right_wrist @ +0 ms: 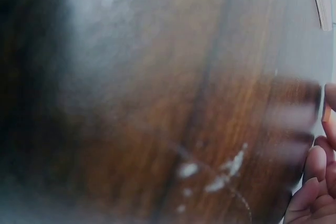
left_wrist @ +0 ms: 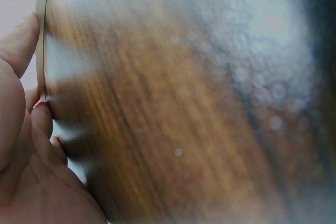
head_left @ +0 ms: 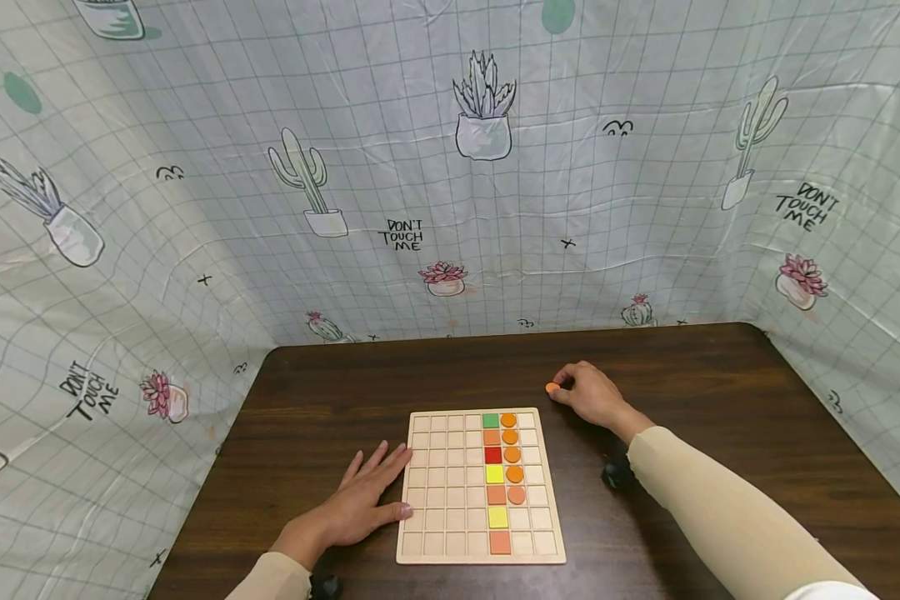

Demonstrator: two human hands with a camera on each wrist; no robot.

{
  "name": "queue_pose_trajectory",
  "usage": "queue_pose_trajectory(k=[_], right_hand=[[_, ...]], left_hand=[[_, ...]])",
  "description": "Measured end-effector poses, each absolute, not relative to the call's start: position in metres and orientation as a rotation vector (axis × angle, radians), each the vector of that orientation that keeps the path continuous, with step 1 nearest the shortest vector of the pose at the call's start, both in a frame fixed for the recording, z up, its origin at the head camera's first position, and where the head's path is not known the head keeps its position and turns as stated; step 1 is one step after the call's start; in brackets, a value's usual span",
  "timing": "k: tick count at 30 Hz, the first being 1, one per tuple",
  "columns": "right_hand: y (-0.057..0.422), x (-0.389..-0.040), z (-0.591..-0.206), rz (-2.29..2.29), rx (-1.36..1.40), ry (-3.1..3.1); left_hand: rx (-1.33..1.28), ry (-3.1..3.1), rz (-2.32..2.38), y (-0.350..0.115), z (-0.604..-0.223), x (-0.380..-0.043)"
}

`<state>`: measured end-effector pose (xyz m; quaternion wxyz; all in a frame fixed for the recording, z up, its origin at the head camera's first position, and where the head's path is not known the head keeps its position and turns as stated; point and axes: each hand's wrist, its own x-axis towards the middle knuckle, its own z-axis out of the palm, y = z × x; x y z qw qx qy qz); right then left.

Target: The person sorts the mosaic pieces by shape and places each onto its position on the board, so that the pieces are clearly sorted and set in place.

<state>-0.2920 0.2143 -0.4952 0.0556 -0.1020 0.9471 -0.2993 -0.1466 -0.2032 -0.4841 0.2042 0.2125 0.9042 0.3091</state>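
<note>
A pale wooden grid board (head_left: 435,500) lies on the dark table. One of its columns holds coloured square tiles: green (head_left: 491,421), red (head_left: 492,455), yellow (head_left: 494,474) and orange. Beside them, in the column to the right, sit several orange discs (head_left: 512,455), the lowest one (head_left: 517,495) more salmon. My left hand (head_left: 356,504) rests flat with spread fingers, its thumb and fingertips touching the board's left edge. Beyond the board's upper right corner, my right hand (head_left: 592,396) pinches an orange disc (head_left: 552,388) between thumb and fingers; the right wrist view shows only its edge (right_wrist: 326,113).
The dark wood table (head_left: 330,383) has rounded far corners. A grid-patterned curtain (head_left: 390,192) with cactus prints hangs behind it and along both sides. Dark wrist devices (head_left: 617,473) are worn under both forearms. Pale scuffs (right_wrist: 226,174) mark the tabletop in the right wrist view.
</note>
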Motion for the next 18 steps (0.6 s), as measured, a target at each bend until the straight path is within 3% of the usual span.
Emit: queue_pose_trajectory(k=[18], right_hand=[[0.214,-0.284,-0.493,-1.025,-0.249,2.819]], left_hand=[[0.606,2.536,0.942,-0.208,-0.498,-0.147]])
